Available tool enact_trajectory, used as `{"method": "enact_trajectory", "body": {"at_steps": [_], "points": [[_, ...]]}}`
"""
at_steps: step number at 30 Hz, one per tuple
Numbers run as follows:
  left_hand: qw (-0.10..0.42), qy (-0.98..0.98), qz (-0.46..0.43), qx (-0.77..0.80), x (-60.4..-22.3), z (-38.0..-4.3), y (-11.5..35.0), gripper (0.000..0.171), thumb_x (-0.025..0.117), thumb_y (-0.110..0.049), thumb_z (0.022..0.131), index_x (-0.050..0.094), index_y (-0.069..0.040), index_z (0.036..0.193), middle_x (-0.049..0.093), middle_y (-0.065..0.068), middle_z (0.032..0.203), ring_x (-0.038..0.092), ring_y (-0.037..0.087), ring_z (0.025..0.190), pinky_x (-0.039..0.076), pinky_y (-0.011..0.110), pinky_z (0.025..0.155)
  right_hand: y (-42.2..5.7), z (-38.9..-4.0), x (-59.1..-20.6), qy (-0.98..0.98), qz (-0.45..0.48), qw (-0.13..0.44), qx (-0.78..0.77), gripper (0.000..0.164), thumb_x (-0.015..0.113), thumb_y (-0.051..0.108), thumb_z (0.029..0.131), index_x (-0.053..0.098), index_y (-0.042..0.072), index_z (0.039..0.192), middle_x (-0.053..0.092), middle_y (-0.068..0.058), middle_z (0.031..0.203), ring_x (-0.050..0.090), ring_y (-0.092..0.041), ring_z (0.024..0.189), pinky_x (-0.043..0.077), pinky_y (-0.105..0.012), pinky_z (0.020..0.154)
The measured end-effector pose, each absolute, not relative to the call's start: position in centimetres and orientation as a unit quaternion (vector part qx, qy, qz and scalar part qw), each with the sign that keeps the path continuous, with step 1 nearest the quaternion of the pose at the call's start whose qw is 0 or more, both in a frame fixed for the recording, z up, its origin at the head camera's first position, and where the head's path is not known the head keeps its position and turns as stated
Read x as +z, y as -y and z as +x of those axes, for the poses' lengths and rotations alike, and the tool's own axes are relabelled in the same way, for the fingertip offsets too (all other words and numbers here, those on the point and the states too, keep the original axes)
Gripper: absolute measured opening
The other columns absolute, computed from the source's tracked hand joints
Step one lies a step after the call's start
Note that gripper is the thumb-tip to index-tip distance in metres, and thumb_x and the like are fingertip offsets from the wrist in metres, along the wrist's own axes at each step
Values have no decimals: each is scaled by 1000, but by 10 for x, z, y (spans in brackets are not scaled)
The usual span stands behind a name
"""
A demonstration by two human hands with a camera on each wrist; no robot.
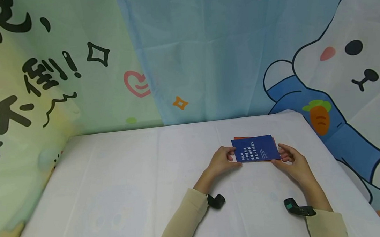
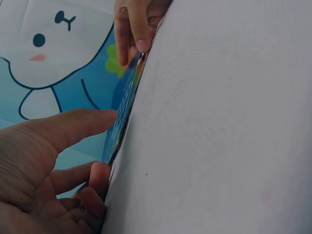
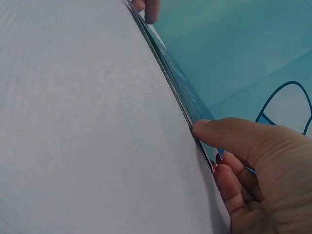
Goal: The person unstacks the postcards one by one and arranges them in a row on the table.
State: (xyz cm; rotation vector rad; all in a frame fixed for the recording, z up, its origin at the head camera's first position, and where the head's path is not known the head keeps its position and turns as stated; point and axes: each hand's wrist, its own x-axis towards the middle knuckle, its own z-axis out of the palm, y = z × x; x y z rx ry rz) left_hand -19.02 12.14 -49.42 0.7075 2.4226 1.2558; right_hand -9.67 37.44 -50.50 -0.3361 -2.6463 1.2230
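A blue card (image 1: 262, 148) with white lines of writing lies on top of an orange card (image 1: 240, 138), whose edges peek out at the back and right. Thin layered edges show in the right wrist view, as of a small stack of cards (image 3: 168, 73). At the left end, my left hand (image 1: 220, 161) holds the stack, thumb on the near corner and fingers curled at the side edge. My right hand (image 1: 294, 162) grips the opposite end likewise, its thumb at the near right corner. The undersides of the cards are hidden.
A white cloth covers the table (image 1: 123, 183) under the cards. Behind it hangs a printed backdrop (image 1: 207, 69) with a cartoon bear, and its back edge runs just beyond the cards. Dark wrist cameras (image 1: 216, 201) sit at both sleeves.
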Motion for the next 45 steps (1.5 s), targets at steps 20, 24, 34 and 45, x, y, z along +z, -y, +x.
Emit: {"method": "enact_trajectory", "body": {"at_steps": [20,24,34,45], "points": [[167,-819,226,500,-494,-192,-120,69,81,-13,78,50,2,137,63,5,101,54,3,77,45,15,72,-375,-96,-502,899,-104,97,414,63,76,22,87,50,-1,139,53,-14,109,43,-14,83,35,-10,67],[171,-815,218,509,-493,-192,-120,72,81,-13,78,47,4,139,65,9,104,57,3,77,46,15,72,-374,-95,-502,899,-118,85,414,67,75,31,87,49,3,141,52,-12,110,42,-16,85,35,-10,68],[209,-794,196,535,-492,-191,-119,65,81,-11,78,52,5,134,64,5,100,55,2,76,46,15,67,-373,-93,-505,897,-119,94,415,67,74,33,87,49,2,141,51,-12,110,42,-16,87,35,-8,71],[226,-778,186,556,-488,-193,-119,66,80,-10,78,51,4,136,60,3,101,57,4,80,47,16,70,-372,-92,-505,897,-101,126,411,62,77,24,86,52,1,138,53,-11,108,43,-10,82,35,-7,70]]}}
